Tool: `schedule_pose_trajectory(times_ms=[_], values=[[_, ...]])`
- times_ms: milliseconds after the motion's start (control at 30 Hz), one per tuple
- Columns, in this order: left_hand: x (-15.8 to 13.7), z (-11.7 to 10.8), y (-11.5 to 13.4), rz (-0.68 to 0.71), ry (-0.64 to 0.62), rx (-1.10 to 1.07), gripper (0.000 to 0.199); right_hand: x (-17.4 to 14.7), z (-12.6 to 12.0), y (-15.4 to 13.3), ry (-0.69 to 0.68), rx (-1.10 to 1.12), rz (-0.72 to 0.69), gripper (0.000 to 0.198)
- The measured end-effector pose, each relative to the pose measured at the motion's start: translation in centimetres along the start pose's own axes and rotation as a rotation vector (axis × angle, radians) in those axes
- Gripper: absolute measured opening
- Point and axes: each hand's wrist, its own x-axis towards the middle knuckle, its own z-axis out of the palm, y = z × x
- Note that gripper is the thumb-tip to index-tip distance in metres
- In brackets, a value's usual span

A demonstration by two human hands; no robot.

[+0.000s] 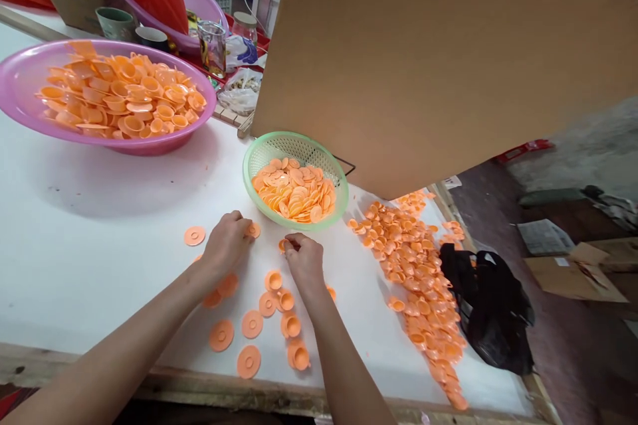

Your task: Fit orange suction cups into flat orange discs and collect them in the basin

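Note:
My left hand [226,239] is closed on the edge of a small orange toy saucer [254,230], just in front of the green basket. To its right, my right hand [306,259] pinches a small orange toy cup [282,246], partly hidden by the fingers. Loose saucers [222,335] lie flat around and below my left hand. Between my forearms, a short row of cups [290,325] runs toward the table's front edge, some apparently on saucers. The green perforated basket [246,179] holds many flat orange saucers [294,192].
A pink basin [20,80] full of assembled-looking orange cups and saucers stands at the left back. A long pile of orange cups [419,272] covers the right side, beside a black bag [491,312]. A large cardboard sheet [423,60] blocks the back right.

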Motion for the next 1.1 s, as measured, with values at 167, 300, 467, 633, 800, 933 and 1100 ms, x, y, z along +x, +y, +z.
schedule_pose_trajectory(times_ms=[167,300,467,633,800,933,1100], values=[[-0.7,1.9,1.1,0.091,-0.085,-0.113,0.017,0.2,0.6,-0.8,-0.094,0.281,0.225,0.007],[-0.9,2.3,1.4,0.065,-0.122,-0.171,0.017,0.6,2.1,-0.9,-0.12,0.264,0.232,0.006],[0.5,0.5,0.9,0.028,-0.241,-0.275,0.016,1.1,2.3,-1.2,-0.146,0.218,0.167,0.01],[1.7,-0.1,1.7,-0.244,-0.238,-0.286,0.014,1.3,2.4,-0.9,-0.18,0.174,0.142,0.01],[0.8,0.1,2.3,-0.28,-0.208,-0.199,0.013,0.2,4.2,-0.5,-0.027,0.008,-0.02,0.01],[0.8,0.0,2.4,-0.29,-0.236,-0.113,0.022,0.6,2.6,0.0,-0.005,-0.114,-0.113,0.012],[0.0,-0.1,1.6,-0.279,-0.101,-0.229,0.034,3.9,-7.8,3.7,0.356,-0.307,0.026,0.028]])
